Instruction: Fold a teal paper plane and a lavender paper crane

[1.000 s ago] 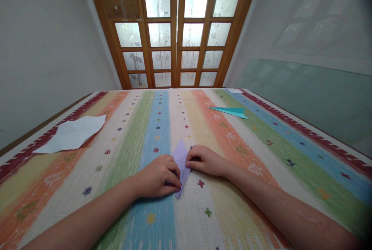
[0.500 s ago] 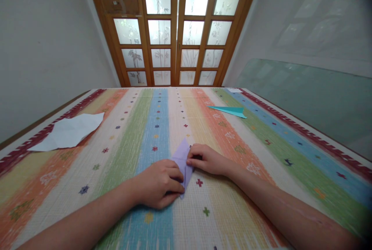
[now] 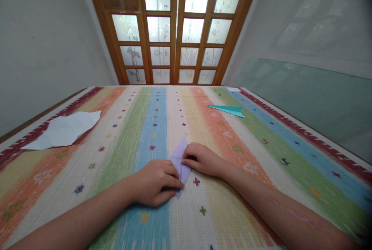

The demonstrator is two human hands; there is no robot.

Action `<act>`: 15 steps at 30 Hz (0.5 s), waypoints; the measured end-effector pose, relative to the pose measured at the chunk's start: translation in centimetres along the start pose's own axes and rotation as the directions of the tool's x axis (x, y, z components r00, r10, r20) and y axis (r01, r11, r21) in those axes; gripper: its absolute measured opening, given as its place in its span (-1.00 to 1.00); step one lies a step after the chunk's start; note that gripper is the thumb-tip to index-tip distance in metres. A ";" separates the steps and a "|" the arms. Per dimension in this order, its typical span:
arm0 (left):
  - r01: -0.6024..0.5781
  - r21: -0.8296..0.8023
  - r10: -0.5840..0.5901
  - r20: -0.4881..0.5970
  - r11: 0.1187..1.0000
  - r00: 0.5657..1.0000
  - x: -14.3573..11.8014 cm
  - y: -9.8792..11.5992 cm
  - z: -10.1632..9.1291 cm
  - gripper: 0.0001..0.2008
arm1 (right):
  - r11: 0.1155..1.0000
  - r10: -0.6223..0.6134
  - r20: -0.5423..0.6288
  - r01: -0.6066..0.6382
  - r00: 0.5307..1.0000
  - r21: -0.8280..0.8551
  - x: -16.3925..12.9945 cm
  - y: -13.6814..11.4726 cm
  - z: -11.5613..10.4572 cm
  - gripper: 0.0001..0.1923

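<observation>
Far left, near the dark red border of the striped, many-coloured cloth-covered surface (image 3: 122, 141): a crumpled white sheet of paper (image 3: 62, 132), lying flat and well apart from everything else. Nearer the middle, the left hand (image 3: 152, 182), palm down, fingers (image 3: 171, 182) held together and pressed flat onto the near half of a small folded piece of lilac paper (image 3: 180, 156) — holding it against the cloth rather than lifting it. Lilac paper itself lying on the pale stripe just right of the blue one, pointed tip aimed away toward the far end, near tip poking out under the left fingertips. Just right of it, the right hand (image 3: 202, 159), fingers curled, fingertips bunched and touching the paper's right edge about midway along. Farther right and well back, on the orange and green stripes — a flat turquoise folded paper dart (image 3: 228, 109), untouched. Beyond the far edge, wooden doors with frosted glass panes (image 3: 177, 29).
</observation>
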State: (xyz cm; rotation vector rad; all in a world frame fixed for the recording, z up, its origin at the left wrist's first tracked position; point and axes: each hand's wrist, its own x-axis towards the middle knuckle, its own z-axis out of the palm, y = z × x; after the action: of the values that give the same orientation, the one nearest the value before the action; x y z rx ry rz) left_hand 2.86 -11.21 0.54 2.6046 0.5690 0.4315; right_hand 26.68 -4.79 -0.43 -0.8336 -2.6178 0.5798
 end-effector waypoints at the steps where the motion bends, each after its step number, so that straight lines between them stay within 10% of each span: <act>1: -0.008 0.008 0.008 0.001 1.000 1.000 0.0 0.0 0.0 -0.72 | 1.000 0.002 0.000 -0.002 1.000 -0.002 0.0 0.0 0.0 -0.84; 15: 0.004 -0.061 -0.002 0.032 0.998 0.999 -0.3 0.5 -0.4 -0.60 | 1.000 0.019 -0.008 -0.019 1.000 0.002 0.0 0.5 0.1 -0.88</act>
State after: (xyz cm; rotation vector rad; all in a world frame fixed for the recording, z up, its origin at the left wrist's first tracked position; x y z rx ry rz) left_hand 2.60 -11.59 1.06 2.5475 0.5405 0.3993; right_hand 26.80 -4.47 -0.75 -0.8590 -2.6045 0.5820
